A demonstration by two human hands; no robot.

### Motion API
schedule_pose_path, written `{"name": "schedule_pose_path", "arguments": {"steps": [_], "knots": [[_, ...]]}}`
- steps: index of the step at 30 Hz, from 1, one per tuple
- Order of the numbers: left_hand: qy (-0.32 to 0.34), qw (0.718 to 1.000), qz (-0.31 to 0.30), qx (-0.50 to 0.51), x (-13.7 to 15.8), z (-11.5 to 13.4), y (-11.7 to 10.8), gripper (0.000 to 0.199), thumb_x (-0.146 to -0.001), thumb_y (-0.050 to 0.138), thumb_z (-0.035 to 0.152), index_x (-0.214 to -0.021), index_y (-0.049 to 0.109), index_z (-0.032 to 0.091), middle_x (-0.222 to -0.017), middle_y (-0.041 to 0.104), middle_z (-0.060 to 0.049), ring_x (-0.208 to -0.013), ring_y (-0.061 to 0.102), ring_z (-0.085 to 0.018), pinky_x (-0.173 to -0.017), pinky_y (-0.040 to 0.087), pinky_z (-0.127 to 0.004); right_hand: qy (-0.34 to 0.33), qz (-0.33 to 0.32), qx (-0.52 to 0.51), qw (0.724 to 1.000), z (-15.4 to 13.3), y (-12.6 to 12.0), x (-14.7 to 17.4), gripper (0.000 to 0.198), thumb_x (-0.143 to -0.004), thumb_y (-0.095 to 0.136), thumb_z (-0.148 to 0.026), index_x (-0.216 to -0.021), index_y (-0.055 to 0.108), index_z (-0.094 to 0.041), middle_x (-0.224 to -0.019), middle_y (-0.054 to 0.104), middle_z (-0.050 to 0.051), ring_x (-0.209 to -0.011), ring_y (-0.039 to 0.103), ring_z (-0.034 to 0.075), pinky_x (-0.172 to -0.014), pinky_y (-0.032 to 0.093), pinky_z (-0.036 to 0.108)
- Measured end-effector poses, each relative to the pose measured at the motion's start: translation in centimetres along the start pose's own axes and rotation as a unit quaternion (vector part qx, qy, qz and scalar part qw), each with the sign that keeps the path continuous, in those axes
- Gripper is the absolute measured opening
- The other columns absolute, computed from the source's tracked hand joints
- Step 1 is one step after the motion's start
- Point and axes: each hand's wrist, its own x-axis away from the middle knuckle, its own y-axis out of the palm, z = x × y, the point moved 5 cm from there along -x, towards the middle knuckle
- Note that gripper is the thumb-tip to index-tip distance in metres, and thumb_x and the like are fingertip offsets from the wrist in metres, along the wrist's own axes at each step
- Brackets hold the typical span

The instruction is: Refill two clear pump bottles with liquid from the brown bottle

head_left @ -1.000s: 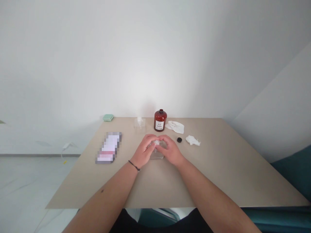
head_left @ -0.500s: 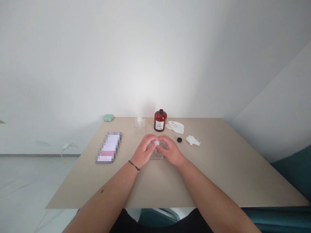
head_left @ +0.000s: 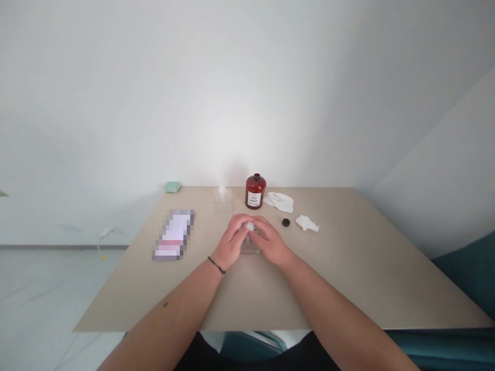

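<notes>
In the middle of the table, a clear square container point(head_left: 250, 248) with a small whitish top point(head_left: 250, 225) sits between my two hands. My left hand point(head_left: 232, 237) closes on its top from the left, thumb and fingers curled inward. From the right, my right hand point(head_left: 271, 239) does the same, and the fingertips of both hands meet around the top. Much of the container is hidden by the fingers. Behind them stands a similar clear square container point(head_left: 223, 203) with a white top.
An amber bottle point(head_left: 255, 191) with an uncapped neck and white label stands behind my hands. A black cap point(head_left: 286, 222), a flat white tissue point(head_left: 280, 202) and a crumpled tissue point(head_left: 308, 223) lie right. Leftward are a phone point(head_left: 174, 234) and a green case point(head_left: 172, 187).
My hands stay around the clear container's top, with only slight shifts of the fingers and left wrist. Everything else on the table stays in place.
</notes>
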Motion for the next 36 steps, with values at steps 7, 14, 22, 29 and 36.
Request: {"name": "schedule_pose_path", "arguments": {"steps": [7, 14, 22, 29, 36], "knots": [[-0.029, 0.999, 0.016, 0.024, 0.1, -0.1, 0.5, 0.032, -0.100, 0.043, 0.045, -0.111, 0.060, 0.020, -0.119, 0.059, -0.009, -0.118, 0.055, -0.022, -0.104, 0.045, -0.038, 0.010, 0.032, -0.027, 0.999, 0.7, 1.1, 0.4, 0.032, -0.096, 0.052, -0.044, -0.117, 0.061, -0.022, -0.117, 0.061, 0.009, -0.114, 0.058, 0.025, -0.102, 0.045, 0.044], [-0.045, 0.998, 0.023, 0.030, 0.1, -0.2, 0.4, 0.034, -0.098, 0.046, 0.049, -0.107, 0.062, 0.020, -0.119, 0.058, -0.010, -0.118, 0.055, -0.022, -0.103, 0.045, -0.038, 0.006, 0.053, -0.013, 0.998, 1.4, 1.1, 0.4, 0.027, -0.094, 0.055, -0.044, -0.110, 0.059, -0.022, -0.112, 0.060, 0.008, -0.108, 0.058, 0.024, -0.097, 0.047, 0.043], [-0.056, 0.996, 0.037, 0.057, 0.0, -0.1, 0.5, 0.033, -0.096, 0.051, 0.050, -0.103, 0.063, 0.020, -0.114, 0.060, -0.008, -0.117, 0.056, -0.022, -0.104, 0.043, -0.038, -0.007, 0.062, -0.008, 0.998, 0.9, 1.1, 0.2, 0.024, -0.092, 0.059, -0.042, -0.104, 0.061, -0.021, -0.106, 0.060, 0.007, -0.104, 0.058, 0.023, -0.095, 0.046, 0.041], [-0.077, 0.994, -0.007, 0.083, 0.2, -1.5, -0.2, 0.058, -0.091, 0.056, 0.056, -0.138, 0.045, 0.025, -0.140, 0.048, -0.011, -0.129, 0.048, -0.027, -0.113, 0.035, -0.045, -0.008, 0.049, 0.005, 0.999, 0.8, 0.5, 0.1, 0.019, -0.087, 0.064, -0.033, -0.102, 0.065, -0.022, -0.113, 0.063, 0.008, -0.110, 0.060, 0.024, -0.101, 0.046, 0.042], [-0.141, 0.983, -0.114, 0.021, 1.5, -3.1, -1.0, 0.116, -0.068, 0.086, 0.037, -0.154, 0.010, 0.029, -0.136, 0.046, -0.013, -0.126, 0.050, -0.030, -0.111, 0.035, -0.051, -0.002, 0.130, 0.152, 0.980, 0.4, -7.6, 0.1, 0.020, -0.090, 0.052, -0.030, -0.094, 0.072, -0.027, -0.104, 0.070, 0.007, -0.105, 0.063, 0.027, -0.098, 0.046, 0.047]]}}
